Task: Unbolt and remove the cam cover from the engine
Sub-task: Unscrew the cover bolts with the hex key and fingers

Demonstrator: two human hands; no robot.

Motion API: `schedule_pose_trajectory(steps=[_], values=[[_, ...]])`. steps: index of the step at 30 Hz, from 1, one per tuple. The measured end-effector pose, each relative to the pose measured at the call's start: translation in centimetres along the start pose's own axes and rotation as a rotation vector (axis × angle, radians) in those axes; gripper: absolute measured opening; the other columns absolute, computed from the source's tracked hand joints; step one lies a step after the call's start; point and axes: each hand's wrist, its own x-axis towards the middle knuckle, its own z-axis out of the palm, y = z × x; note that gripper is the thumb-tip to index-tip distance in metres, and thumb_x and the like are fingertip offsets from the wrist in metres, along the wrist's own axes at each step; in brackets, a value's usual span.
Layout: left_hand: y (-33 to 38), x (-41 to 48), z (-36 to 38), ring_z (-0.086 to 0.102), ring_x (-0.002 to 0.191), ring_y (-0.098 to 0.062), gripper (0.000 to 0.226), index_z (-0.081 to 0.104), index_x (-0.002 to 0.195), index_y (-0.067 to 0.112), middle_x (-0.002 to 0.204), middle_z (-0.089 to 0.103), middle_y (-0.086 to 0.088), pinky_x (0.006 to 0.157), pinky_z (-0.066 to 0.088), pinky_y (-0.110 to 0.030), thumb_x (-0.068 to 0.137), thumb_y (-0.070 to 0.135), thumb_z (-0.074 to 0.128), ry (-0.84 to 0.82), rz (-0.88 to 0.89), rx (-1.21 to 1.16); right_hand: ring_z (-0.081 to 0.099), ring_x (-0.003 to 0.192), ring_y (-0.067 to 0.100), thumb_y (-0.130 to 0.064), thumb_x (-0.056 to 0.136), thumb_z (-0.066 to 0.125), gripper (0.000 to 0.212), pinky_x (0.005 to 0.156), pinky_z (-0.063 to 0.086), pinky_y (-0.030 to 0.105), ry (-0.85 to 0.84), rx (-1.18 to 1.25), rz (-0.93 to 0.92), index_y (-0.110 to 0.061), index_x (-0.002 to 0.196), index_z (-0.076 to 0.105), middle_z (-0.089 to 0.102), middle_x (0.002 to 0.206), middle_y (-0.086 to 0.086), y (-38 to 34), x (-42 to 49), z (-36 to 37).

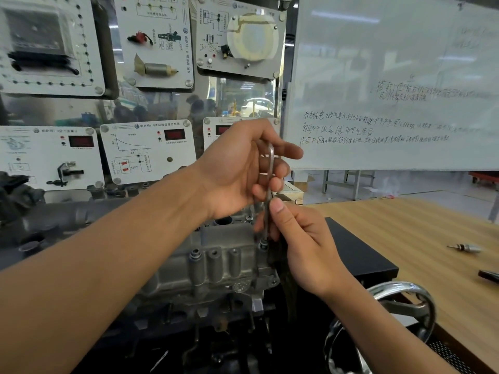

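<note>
left hand (237, 168) raised, gripping top of upright wrench (270, 160) | right hand (302, 244) pinching its shaft lower | tip on bolt (263, 242), cam cover (216, 268) centre | wooden desk (405, 233) right, whiteboard (391, 76) far

Below the whiteboard (391, 76) I see my wooden desk (405, 225), a small metal fitting (464, 248) lying on it; instrument panels (147, 152) hang left of the whiteboard.

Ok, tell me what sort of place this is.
Probably an automotive training workshop: a bare engine, wall panels carrying car sensors with wiring diagrams and red readouts, and a whiteboard with handwritten notes. The left hand and right hand hold an L-shaped key.
</note>
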Motion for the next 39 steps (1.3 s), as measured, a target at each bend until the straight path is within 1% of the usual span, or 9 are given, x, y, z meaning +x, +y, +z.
schedule_pose_trajectory(steps=[2, 10, 16, 21, 26, 29, 32, 36, 39], values=[[-0.1, -0.3, -0.4, 0.051, 0.049, -0.013, 0.028, 0.069, 0.086, 0.009, 0.062, 0.056, -0.003, 0.037, 0.034, -0.018, 0.074, 0.026, 0.05, -0.049, 0.011, -0.06, 0.042, 0.058, 0.026, -0.037, 0.101, 0.041, 0.052, 0.058, 0.036, 0.016, 0.001, -0.002, -0.008, -0.003, 0.073, 0.067, 0.045, 0.058, 0.011, -0.1, 0.0, 0.0], [-1.3, -1.6, -1.3, 0.066, 0.072, -0.02, 0.029, 0.073, 0.092, 0.009, 0.081, 0.068, -0.007, 0.057, 0.053, -0.023, 0.089, 0.032, 0.056, -0.174, 0.075, -0.265, 0.04, 0.056, 0.03, -0.043, 0.1, 0.039, 0.054, 0.055, 0.034, 0.019, 0.036, 0.0, -0.004, -0.007, 0.071, 0.067, 0.042, 0.056, 0.015, -0.2, -0.1, 0.1], [-1.3, -2.1, -1.6, 0.065, 0.083, -0.02, 0.025, 0.07, 0.102, 0.013, 0.094, 0.069, -0.006, 0.064, 0.053, -0.022, 0.084, 0.028, 0.062, -0.237, 0.12, -0.325, 0.041, 0.057, 0.035, -0.044, 0.099, 0.037, 0.06, 0.055, 0.034, 0.024, 0.057, -0.015, 0.006, -0.001, 0.069, 0.065, 0.043, 0.056, 0.019, -0.4, -0.2, 0.3], [-1.2, -1.9, -1.9, 0.066, 0.088, -0.019, 0.024, 0.07, 0.107, 0.016, 0.099, 0.069, -0.004, 0.069, 0.051, -0.022, 0.084, 0.025, 0.067, -0.281, 0.152, -0.287, 0.042, 0.059, 0.034, -0.044, 0.099, 0.037, 0.058, 0.057, 0.034, 0.024, 0.066, -0.029, 0.016, -0.004, 0.069, 0.067, 0.043, 0.058, 0.019, -0.5, -0.2, 0.4], [-1.3, -1.5, -2.5, 0.063, 0.089, -0.019, 0.04, 0.071, 0.11, 0.019, 0.099, 0.065, -0.003, 0.069, 0.048, -0.021, 0.073, 0.021, 0.084, -0.402, 0.149, -0.319, 0.041, 0.057, 0.031, -0.03, 0.104, 0.037, 0.054, 0.055, 0.033, 0.02, 0.049, -0.034, 0.015, 0.001, 0.07, 0.066, 0.043, 0.056, 0.017, -0.3, -0.2, 0.4], [-0.8, -1.5, -2.6, 0.056, 0.088, -0.016, 0.046, 0.069, 0.115, 0.019, 0.095, 0.06, -0.001, 0.067, 0.043, -0.02, 0.072, 0.016, 0.086, -0.477, 0.157, -0.265, 0.041, 0.056, 0.029, -0.036, 0.103, 0.037, 0.056, 0.055, 0.033, 0.019, 0.03, -0.029, 0.001, 0.0, 0.071, 0.065, 0.043, 0.056, 0.015, -0.2, -0.2, 0.4], [-0.2, -1.4, -1.7, 0.052, 0.074, -0.01, 0.037, 0.074, 0.105, 0.019, 0.08, 0.058, 0.005, 0.059, 0.037, -0.018, 0.069, 0.02, 0.086, -0.371, 0.217, -0.017, 0.042, 0.056, 0.028, -0.04, 0.101, 0.038, 0.054, 0.056, 0.034, 0.019, 0.025, -0.03, -0.009, -0.006, 0.068, 0.065, 0.045, 0.057, 0.018, -0.1, -0.1, 0.4], [0.0, -1.0, 0.6, 0.042, 0.051, -0.006, 0.011, 0.074, 0.083, 0.018, 0.055, 0.052, 0.009, 0.047, 0.029, -0.015, 0.075, 0.022, 0.08, -0.076, 0.302, 0.258, 0.044, 0.056, 0.016, -0.04, 0.1, 0.042, 0.048, 0.057, 0.035, 0.021, 0.026, -0.057, -0.02, -0.02, 0.062, 0.061, 0.049, 0.058, 0.016, -0.1, -0.1, 0.6], [-0.2, -0.6, 1.4, 0.036, 0.044, -0.009, 0.01, 0.072, 0.082, 0.014, 0.053, 0.044, 0.003, 0.044, 0.031, -0.015, 0.08, 0.024, 0.074, 0.032, 0.321, 0.286, 0.044, 0.056, 0.006, -0.041, 0.099, 0.042, 0.046, 0.057, 0.035, 0.019, 0.012, -0.051, -0.019, -0.02, 0.063, 0.062, 0.05, 0.055, 0.0, -0.2, -0.1, 0.6]])
